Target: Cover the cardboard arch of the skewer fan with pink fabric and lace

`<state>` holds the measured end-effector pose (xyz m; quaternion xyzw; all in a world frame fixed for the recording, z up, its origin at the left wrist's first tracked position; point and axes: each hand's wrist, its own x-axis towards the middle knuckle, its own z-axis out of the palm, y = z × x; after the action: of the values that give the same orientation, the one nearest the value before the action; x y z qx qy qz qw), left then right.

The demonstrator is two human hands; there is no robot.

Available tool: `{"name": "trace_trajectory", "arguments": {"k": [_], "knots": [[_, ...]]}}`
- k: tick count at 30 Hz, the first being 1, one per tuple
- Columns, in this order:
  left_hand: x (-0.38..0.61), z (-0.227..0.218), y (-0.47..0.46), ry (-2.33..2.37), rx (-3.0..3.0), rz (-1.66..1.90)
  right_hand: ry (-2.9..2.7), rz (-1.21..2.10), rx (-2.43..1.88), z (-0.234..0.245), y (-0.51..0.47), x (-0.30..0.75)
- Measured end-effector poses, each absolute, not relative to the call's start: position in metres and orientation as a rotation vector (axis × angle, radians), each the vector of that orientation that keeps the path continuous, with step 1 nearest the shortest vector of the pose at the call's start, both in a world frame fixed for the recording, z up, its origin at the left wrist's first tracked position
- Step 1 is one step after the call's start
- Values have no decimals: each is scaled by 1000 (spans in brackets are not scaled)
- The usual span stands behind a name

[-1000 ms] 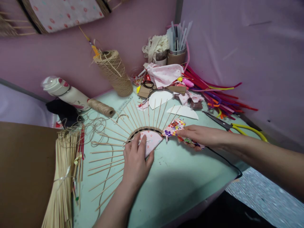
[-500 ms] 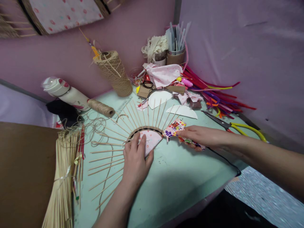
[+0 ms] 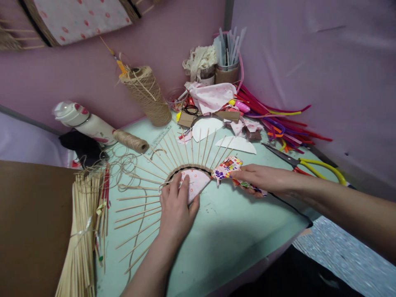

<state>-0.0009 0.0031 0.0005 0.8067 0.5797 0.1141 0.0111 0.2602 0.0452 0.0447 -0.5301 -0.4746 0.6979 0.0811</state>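
Fabric (image 3: 199,182), pink and cut to a half-disc, lies flat on the table (image 3: 235,231) at the middle of the frame, set inside a brown arch from which sticks (image 3: 137,197) fan out to the left and upward. Left hand (image 3: 176,210) lies palm down on the fabric's lower left part, fingers spread a little and pressing it to the table. Right hand (image 3: 262,179) reaches in from the right and grips a floral piece (image 3: 227,167), whose tip sits just beside the right end of the arch; what the piece is cannot be told. A black cord (image 3: 293,206) runs from under that hand toward the table's right edge. Above the fan lie two white half-discs (image 3: 236,144), and further right yellow-handled scissors (image 3: 309,165) rest near a heap of pipe cleaners (image 3: 278,119). A twine cone (image 3: 145,95) stands at the upper middle, with a small twine spool (image 3: 131,141) lying on its side below it and loose twine coiled near the fan's left side. A white bottle (image 3: 85,121) lies at the upper left. A stick bundle (image 3: 82,231) lies at the lower left, beside a brown board (image 3: 31,222).
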Motion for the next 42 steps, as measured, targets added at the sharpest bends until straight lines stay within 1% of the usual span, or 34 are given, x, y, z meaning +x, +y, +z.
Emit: {"name": "trace_trajectory", "arguments": {"k": [7, 9, 11, 14, 16, 18, 22, 26, 29, 34, 38, 42], "knots": [[0, 0, 3, 1806, 2520, 365, -1533, 2066, -1642, 49, 37, 260], [-1, 0, 4, 1805, 2518, 362, -1650, 1986, -1684, 56, 30, 264], [-2, 1, 4, 1791, 2508, 356, -1837, 1706, -1780, 60, 19, 269], [-5, 9, 6, 1723, 2478, 394, -2047, 1105, -1901, 59, -2, 277], [-9, 19, 9, 1662, 2449, 441, -2111, 775, -1961, 50, -16, 279], [-13, 33, 15, 1617, 2402, 443, -2170, 513, -2029, 36, -26, 281], [-20, 58, 34, 1518, 2296, 347, -2305, 178, -2037, 8, -37, 284], [-20, 74, 55, 1352, 2241, 176, -2283, -29, -1968, 12, -37, 285], [-15, 83, 63, 1248, 2238, 76, -2150, -36, -1765, 30, -27, 269], [-2, 89, 63, 1155, 2294, -30, -2029, 186, -1334, 47, 5, 215], [2, 92, 66, 1098, 2320, 2, -1976, 319, -1245, 40, 25, 186], [-10, 115, 86, 1223, 2339, -115, -1824, 536, -1303, 34, 37, 187]]}}
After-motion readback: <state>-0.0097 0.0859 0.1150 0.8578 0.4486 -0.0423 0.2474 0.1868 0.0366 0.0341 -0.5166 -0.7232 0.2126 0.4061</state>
